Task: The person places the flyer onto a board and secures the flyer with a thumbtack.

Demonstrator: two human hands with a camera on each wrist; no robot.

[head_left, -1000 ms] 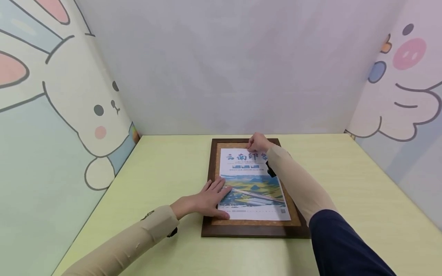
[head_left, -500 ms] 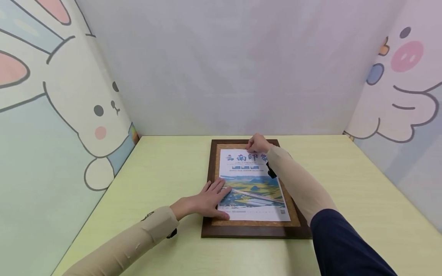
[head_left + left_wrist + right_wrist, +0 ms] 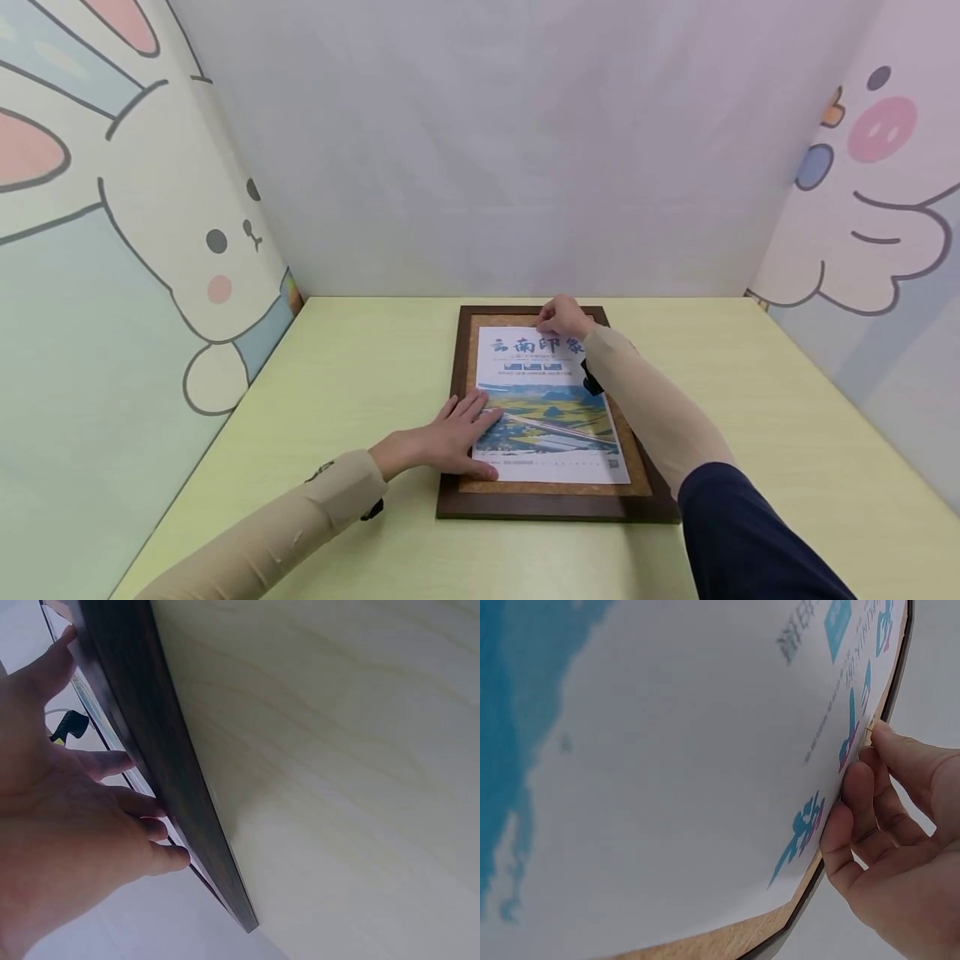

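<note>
A poster [image 3: 551,404] with blue lettering and a landscape lies on a cork board [image 3: 510,320] in a dark wooden frame [image 3: 555,505]. With spread fingers my left hand [image 3: 453,433] presses the poster's lower left, its wrist over the frame's left side. My right hand [image 3: 564,317] is at the poster's top edge, fingers curled. In the right wrist view, its thumb and fingertips pinch a small gold-coloured tack [image 3: 869,730], mostly hidden. From the left wrist, the frame's dark side [image 3: 142,712] shows beside my fingers.
The board lies on a pale yellow-green table [image 3: 360,367]. A grey-white back wall [image 3: 480,167] rises behind it. Side panels carry a cartoon rabbit [image 3: 187,225] and a pink-cheeked cartoon figure [image 3: 877,192].
Both hands keep their places on the board and poster. Only the head view has shifted slightly.
</note>
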